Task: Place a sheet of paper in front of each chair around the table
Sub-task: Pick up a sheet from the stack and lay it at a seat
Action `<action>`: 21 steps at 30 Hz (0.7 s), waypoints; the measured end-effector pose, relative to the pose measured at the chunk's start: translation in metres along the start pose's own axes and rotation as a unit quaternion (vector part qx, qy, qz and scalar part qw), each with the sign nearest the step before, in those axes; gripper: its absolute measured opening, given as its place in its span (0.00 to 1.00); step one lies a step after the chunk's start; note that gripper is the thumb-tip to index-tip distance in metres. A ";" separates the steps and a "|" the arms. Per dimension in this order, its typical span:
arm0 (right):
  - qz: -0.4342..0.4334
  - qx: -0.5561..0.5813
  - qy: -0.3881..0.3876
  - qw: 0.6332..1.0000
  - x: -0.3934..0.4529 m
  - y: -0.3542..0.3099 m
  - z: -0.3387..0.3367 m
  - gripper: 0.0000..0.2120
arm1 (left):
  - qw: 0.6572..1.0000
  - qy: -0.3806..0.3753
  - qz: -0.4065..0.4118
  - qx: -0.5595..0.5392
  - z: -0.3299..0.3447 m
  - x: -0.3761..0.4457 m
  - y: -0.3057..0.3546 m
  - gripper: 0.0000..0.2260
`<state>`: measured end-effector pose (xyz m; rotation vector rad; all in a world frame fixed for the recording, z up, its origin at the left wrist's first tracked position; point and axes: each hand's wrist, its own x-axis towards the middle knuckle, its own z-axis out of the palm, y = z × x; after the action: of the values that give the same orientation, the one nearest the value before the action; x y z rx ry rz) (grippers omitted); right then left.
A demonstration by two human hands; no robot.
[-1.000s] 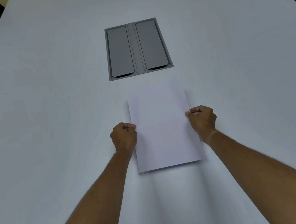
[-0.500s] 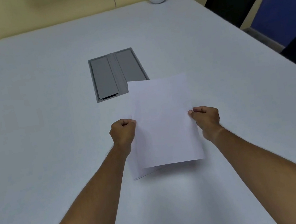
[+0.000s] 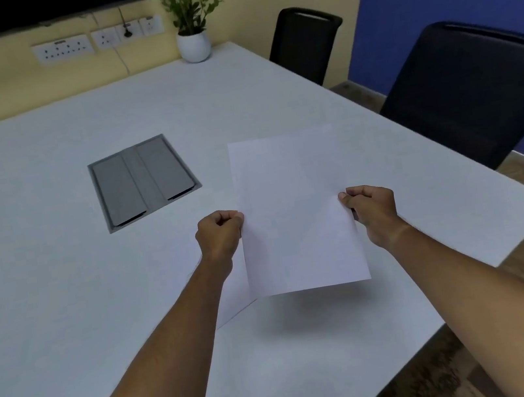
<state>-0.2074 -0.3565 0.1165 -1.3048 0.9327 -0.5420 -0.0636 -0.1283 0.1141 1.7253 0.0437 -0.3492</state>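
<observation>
sheet of paper [image 3: 297, 213]: held above the tabletop [image 3: 63, 298], casting a shadow on it | left hand [image 3: 220, 237]: fingers pinch the sheet's left edge | right hand [image 3: 372, 211]: fingers pinch its right edge | second sheet [image 3: 235, 297]: flat on tabletop beneath | chairs [image 3: 463, 94], [image 3: 304, 42]: along right side

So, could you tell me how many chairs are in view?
2: one chair at the table's far right side near the plant, another chair nearer along that side. Others may sit outside the frame.

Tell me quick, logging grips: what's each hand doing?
Left hand: pinching the sheet of paper at its left edge.
Right hand: pinching its right edge.
</observation>
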 end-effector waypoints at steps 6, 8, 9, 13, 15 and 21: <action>-0.015 0.024 -0.004 1.000 0.014 -0.020 -0.092 0.03 | 0.999 -0.036 0.025 -0.014 0.076 -0.039 0.020 0.05; -0.016 0.028 -0.011 0.999 0.022 -0.027 -0.127 0.03 | 0.998 -0.042 0.035 -0.014 0.105 -0.055 0.024 0.05; -0.017 0.031 -0.016 0.999 0.027 -0.031 -0.145 0.03 | 0.998 -0.047 0.041 -0.015 0.120 -0.063 0.027 0.04; -0.023 0.032 -0.029 0.999 0.050 -0.042 -0.211 0.02 | 0.996 -0.062 0.059 -0.009 0.180 -0.089 0.033 0.02; -0.021 0.039 -0.033 0.998 0.064 -0.046 -0.237 0.02 | 0.995 -0.070 0.064 -0.009 0.207 -0.097 0.034 0.02; -0.015 0.042 -0.053 0.998 0.107 -0.053 -0.285 0.03 | 0.995 -0.081 0.058 -0.014 0.269 -0.107 0.042 0.05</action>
<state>-0.3754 -0.6148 0.1409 -1.2618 0.7955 -0.5243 -0.2115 -0.3794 0.1434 1.6592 -0.1694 -0.3993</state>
